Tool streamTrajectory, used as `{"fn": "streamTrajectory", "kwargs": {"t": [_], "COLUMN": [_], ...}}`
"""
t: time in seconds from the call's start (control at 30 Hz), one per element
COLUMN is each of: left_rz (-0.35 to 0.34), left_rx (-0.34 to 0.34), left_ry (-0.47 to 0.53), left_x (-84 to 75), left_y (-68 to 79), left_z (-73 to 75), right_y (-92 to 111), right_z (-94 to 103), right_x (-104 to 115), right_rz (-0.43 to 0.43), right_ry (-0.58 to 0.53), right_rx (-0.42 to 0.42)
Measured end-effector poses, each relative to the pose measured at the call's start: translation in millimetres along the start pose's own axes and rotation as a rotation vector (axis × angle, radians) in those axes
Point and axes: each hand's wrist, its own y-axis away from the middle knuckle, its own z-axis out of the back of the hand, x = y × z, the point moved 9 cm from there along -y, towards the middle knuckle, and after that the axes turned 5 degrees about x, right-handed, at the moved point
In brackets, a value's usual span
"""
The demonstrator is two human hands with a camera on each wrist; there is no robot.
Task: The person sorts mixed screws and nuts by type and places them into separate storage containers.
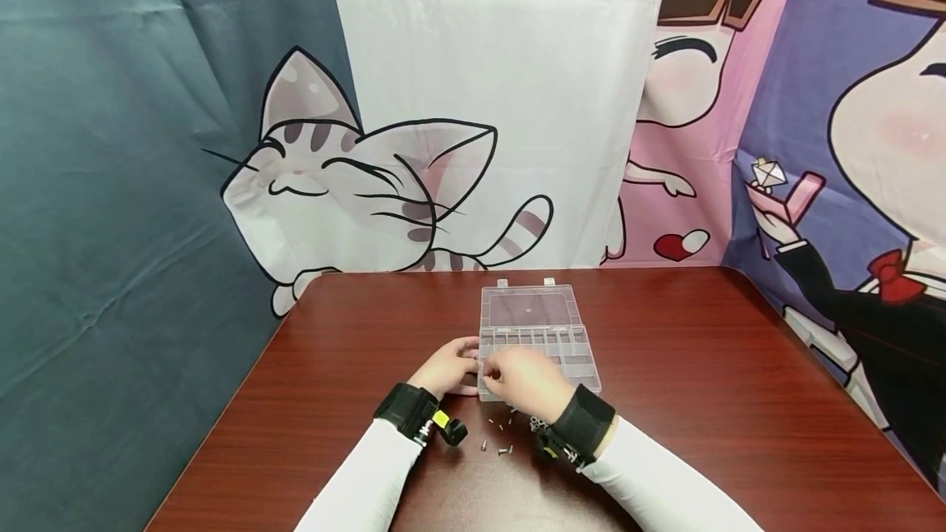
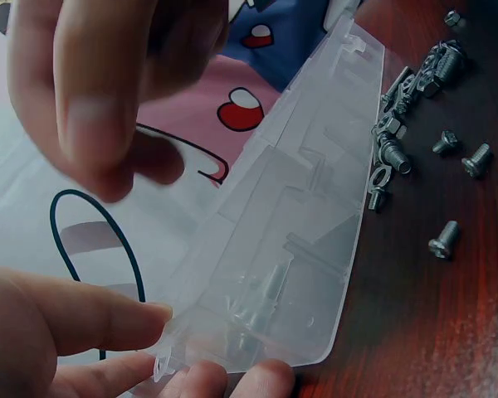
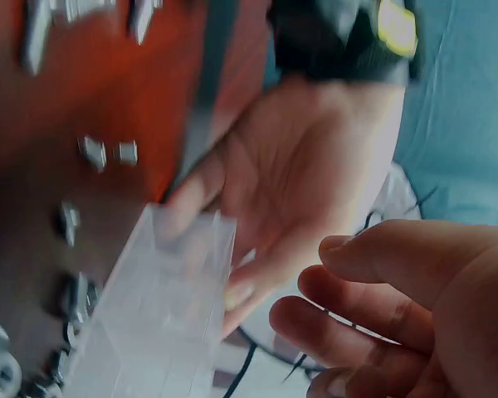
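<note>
Head view: passable over wooden tabletop [image 1: 687, 351] at centre right, likewise lower left. Obstructed at centre by left hand [image 1: 447, 368] against left side of clear compartment box [image 1: 590, 360], right hand [image 1: 530, 380] above lower-left compartments. Hampered low at lower centre by loose screws [image 1: 505, 451]. Left wrist view: passable between right fingertips, upper left, and box.

Box [image 1: 582, 361] on table [image 1: 702, 360], lid [image 1: 534, 309] behind; loose screws [image 2: 444, 240] on table before box, more in left-end compartment [image 2: 315, 325].

Left hand [image 1: 447, 369] at left end of plastic box [image 1: 576, 360], fingertips gripping it. Right hand [image 1: 534, 380] above box's left part, back up, fingers loosely bent. Both forearms [image 1: 650, 474] on box's near side.
</note>
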Motion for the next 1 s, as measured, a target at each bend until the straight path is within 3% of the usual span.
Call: {"fn": "streamTrajectory", "kwargs": {"t": [0.37, 0.63, 1.0], "left_rz": [-0.005, -0.008, -0.013], "left_rx": [0.004, 0.011, 0.013], "left_ry": [0.005, 0.013, 0.014], "left_x": [-0.6, 0.2, -1.9], "left_y": [0.6, 0.9, 1.2], "left_z": [-1.2, -2.1, -2.2], "right_y": [29.6, 35.5, 38.1], "right_z": [-13.3, -23.9, -36.2], "right_x": [36.9, 47.7, 58.5], "right_rz": [0.138, 0.205, 0.282], "right_ry": [0.078, 0.122, 0.227], "right_rx": [0.130, 0.196, 0.220]}}
